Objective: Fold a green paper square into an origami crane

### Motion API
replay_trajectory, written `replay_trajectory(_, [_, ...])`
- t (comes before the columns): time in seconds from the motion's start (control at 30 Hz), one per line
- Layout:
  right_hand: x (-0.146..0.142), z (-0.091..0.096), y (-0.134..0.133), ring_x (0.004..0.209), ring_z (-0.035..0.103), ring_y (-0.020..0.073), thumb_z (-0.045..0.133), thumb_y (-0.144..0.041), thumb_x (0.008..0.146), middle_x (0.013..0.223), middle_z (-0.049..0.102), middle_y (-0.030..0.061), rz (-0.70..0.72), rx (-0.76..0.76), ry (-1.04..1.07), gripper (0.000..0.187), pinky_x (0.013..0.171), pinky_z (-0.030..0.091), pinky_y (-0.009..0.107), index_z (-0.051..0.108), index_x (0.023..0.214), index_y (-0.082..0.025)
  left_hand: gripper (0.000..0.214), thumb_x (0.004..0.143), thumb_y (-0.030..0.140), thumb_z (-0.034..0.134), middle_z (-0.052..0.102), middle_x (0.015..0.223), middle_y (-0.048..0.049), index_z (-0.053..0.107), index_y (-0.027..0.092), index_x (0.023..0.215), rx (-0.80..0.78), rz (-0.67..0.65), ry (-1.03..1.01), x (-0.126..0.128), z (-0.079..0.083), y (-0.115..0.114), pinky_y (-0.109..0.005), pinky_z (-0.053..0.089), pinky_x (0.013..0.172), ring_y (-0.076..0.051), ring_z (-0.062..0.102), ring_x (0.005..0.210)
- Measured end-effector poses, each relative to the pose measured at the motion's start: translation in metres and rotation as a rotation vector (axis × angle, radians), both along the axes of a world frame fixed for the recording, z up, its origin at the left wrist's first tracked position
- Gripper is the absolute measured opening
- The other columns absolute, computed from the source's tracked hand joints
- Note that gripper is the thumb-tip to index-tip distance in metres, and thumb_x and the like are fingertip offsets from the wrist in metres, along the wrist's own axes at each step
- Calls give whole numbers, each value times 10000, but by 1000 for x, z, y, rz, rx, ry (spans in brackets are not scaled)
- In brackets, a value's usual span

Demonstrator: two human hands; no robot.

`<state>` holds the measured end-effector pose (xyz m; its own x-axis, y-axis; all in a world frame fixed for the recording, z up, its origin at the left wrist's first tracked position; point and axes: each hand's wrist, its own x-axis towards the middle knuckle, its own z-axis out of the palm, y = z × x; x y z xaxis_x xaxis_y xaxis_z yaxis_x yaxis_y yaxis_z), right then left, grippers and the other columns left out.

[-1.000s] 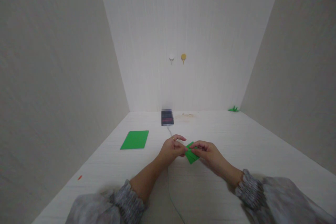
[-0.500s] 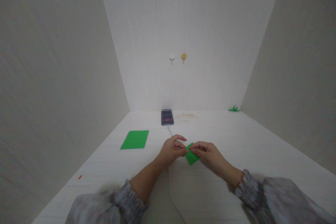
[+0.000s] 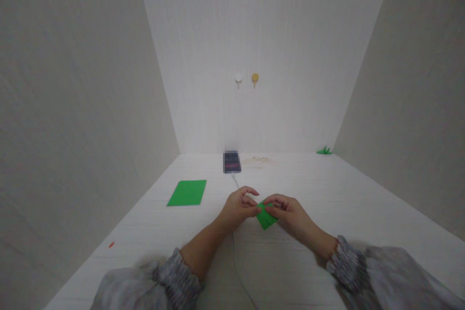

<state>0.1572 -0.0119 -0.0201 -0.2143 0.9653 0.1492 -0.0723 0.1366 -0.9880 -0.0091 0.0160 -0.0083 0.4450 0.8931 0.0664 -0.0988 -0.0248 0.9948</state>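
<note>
A small folded piece of green paper (image 3: pixel 266 220) is held between both hands above the white table, one corner pointing down toward me. My left hand (image 3: pixel 238 209) pinches its left edge with thumb and fingers, the index finger raised; a ring shows on one finger. My right hand (image 3: pixel 286 208) grips the upper right part, thumb on top and fingertips curled over the upper corner. Fingers cover the paper's upper edges, so its folds there are hidden.
A flat square of green paper (image 3: pixel 187 193) lies left on the table. At the back stand a blurred dark device (image 3: pixel 231 162) with a white cable (image 3: pixel 236 261) and, far right, a folded green paper piece (image 3: pixel 324 150). An orange scrap (image 3: pixel 111 244) lies front left. Two hooks (image 3: pixel 255 78) are on the wall.
My right fingertips have shifted slightly over the paper's upper corner, which now shows less. The left hand keeps its pinch almost unmoved.
</note>
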Motion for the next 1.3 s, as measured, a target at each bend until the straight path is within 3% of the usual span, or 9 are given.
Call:
replay_trajectory(0.17, [-1, 2, -1, 544, 556, 116, 667, -228, 631, 615, 611, -39, 51, -30, 141, 384, 545, 403, 245, 462, 954, -215, 398, 529, 194, 722, 592, 559, 30, 511, 144, 862, 15, -19, -16, -1, -2, 1, -182, 363, 490, -68, 509, 463])
replay_trajectory(0.27, [-2, 2, -1, 516, 553, 116, 680, -223, 611, 589, 603, -48, 39, -50, 159, 444, 534, 407, 246, 420, 972, -217, 403, 525, 198, 725, 590, 566, 32, 512, 147, 863, 16, -21, -13, -1, -2, 1, -179, 356, 487, -67, 510, 466])
replay_trajectory(0.93, [0, 6, -3, 494, 520, 123, 651, -286, 618, 552, 571, -37, 9, -102, 105, 309, 531, 380, 261, 484, 866, -207, 377, 520, 167, 717, 593, 530, 32, 489, 144, 819, -7, -11, -20, 0, 1, -2, -189, 372, 488, -75, 513, 446])
replay_trajectory(1.3, [1, 8, -3, 467, 471, 115, 621, -347, 643, 524, 518, -50, -23, -22, -1, 426, 496, 340, 246, 425, 992, -202, 389, 517, 182, 724, 601, 548, 29, 480, 152, 819, 1, -7, -22, -3, 4, -2, -188, 370, 488, -81, 522, 454])
